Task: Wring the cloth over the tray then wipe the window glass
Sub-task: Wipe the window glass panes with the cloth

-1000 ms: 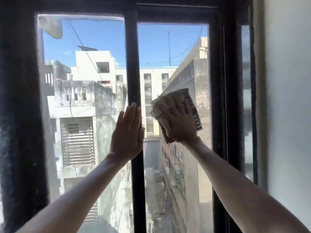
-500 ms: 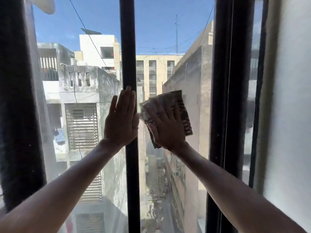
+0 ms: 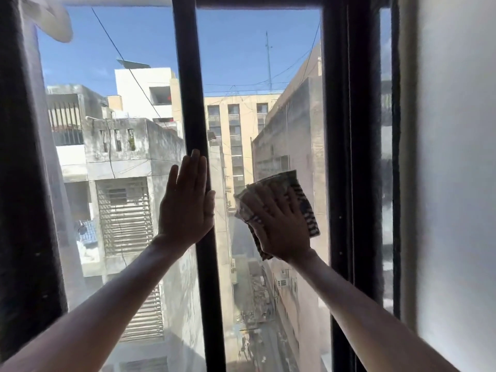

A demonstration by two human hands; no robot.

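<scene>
Since half a second ago, the cloth [image 3: 279, 208] is moved to the right on the glass [image 3: 271, 76], away from the middle bar [image 3: 193, 103] and closer to the right frame [image 3: 349, 157]. It is folded, with dark stripes, and it is pressed flat on the right pane, about halfway up. The right hand [image 3: 281, 229] is laid on top of it with its fingers spread wide and flat, so the cloth is held against the glass by the palm and fingers and is not pinched. The left hand [image 3: 185, 205] is kept in its old spot, laid flat over the edge of the middle bar and the left pane. Its fingers are straight and close together, and nothing is held in it. Both bare arms are stretched out to the window. Buildings [image 3: 126, 162] and blue sky are seen through the glass. A white wall [image 3: 456, 183] is seen at the right.
</scene>
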